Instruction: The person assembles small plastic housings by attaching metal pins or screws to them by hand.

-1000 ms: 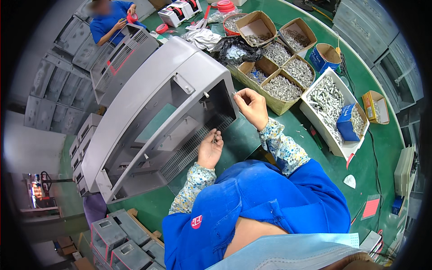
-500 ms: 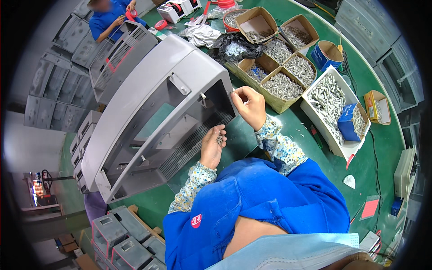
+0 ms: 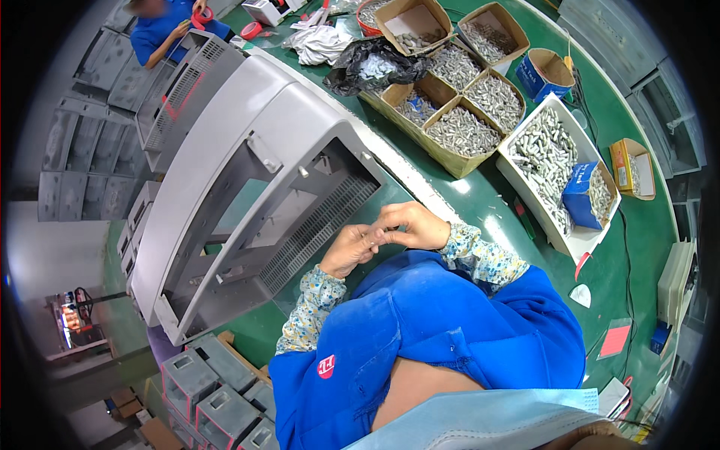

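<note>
"Grey casing [image 3: 201,161]: resting where?"

"On the green surface [image 3: 607,300], just beside left hand [image 3: 347,251], open side toward it."

"And the grip?"

"Meeting at the fingertips with right hand [image 3: 416,225]; cannot tell whether holding anything or loose."

"See any writing?"

"White print on a blue carton [image 3: 531,79] and a red badge [image 3: 325,367]."

"And around?"

"Cardboard boxes [image 3: 459,165] of small silvery parts [image 3: 463,133]; farther off, a person in blue [image 3: 161,34] near stacked grey cases [image 3: 86,142]."
</note>
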Demonstrator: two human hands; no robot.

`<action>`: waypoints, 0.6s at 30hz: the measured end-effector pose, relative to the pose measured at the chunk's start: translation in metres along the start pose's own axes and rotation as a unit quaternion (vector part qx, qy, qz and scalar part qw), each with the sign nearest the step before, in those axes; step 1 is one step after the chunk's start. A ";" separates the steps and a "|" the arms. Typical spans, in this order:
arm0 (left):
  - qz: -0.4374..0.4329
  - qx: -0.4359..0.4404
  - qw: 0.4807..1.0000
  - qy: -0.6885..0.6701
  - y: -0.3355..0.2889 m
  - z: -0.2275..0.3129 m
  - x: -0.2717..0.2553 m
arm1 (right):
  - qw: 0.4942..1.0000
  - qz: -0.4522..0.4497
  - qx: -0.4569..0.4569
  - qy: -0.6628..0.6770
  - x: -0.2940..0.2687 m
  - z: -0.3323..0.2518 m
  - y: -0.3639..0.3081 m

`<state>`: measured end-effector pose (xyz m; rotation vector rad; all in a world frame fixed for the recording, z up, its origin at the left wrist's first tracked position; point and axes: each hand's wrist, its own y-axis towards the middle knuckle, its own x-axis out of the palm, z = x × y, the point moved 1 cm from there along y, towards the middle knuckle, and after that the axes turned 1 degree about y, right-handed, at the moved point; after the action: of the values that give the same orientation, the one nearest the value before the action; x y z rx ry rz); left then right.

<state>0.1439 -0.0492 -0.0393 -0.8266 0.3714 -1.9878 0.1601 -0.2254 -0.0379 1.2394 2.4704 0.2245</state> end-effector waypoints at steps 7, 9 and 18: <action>0.130 0.053 0.977 -0.162 0.031 -0.022 -0.014 | 0.911 0.315 0.240 0.112 0.002 0.106 0.003; 0.164 0.055 0.970 -0.169 0.030 -0.024 -0.014 | 0.903 0.323 0.259 0.117 0.011 0.126 0.008; 0.195 0.104 0.965 -0.141 0.036 -0.024 -0.013 | 0.900 0.338 0.269 0.065 0.013 0.123 0.011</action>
<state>0.1548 -0.0591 -0.0821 -0.8160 0.1416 -1.4897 0.2095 -0.2112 -0.1507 2.3667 2.1652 -0.2363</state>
